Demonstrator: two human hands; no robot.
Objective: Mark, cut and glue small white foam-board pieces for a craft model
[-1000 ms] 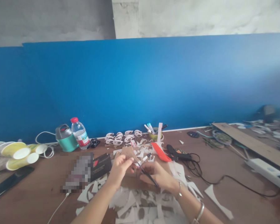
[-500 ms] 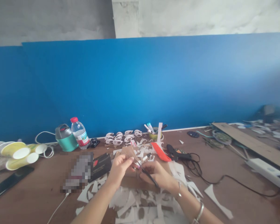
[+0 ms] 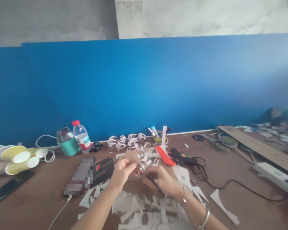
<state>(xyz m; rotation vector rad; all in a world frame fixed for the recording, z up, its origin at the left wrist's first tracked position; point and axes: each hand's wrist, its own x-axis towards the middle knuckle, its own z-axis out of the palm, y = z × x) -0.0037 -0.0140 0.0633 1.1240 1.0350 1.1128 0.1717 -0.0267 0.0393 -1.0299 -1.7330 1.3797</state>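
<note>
My left hand (image 3: 121, 172) pinches a small brown piece of cardboard (image 3: 132, 156) and holds it up over the table. My right hand (image 3: 162, 179) is closed round black scissors (image 3: 150, 179), whose blades meet the lower edge of the cardboard. Both hands hover above a heap of white and brown paper scraps (image 3: 144, 209) at the table's near edge. Behind the hands lie several white cut-out shapes (image 3: 124, 140) in rows.
On the brown table (image 3: 230, 179): a water bottle (image 3: 81, 136) and teal container (image 3: 67, 141) at back left, yellow paper cups (image 3: 14, 158) far left, a black box (image 3: 103, 169), an orange strip (image 3: 165, 156), a black glue gun (image 3: 183, 157) with cable, a wooden plank (image 3: 259, 147) right.
Almost nothing differs; the hands hold the same pose with the cardboard and scissors, and the view has drifted very slightly.
</note>
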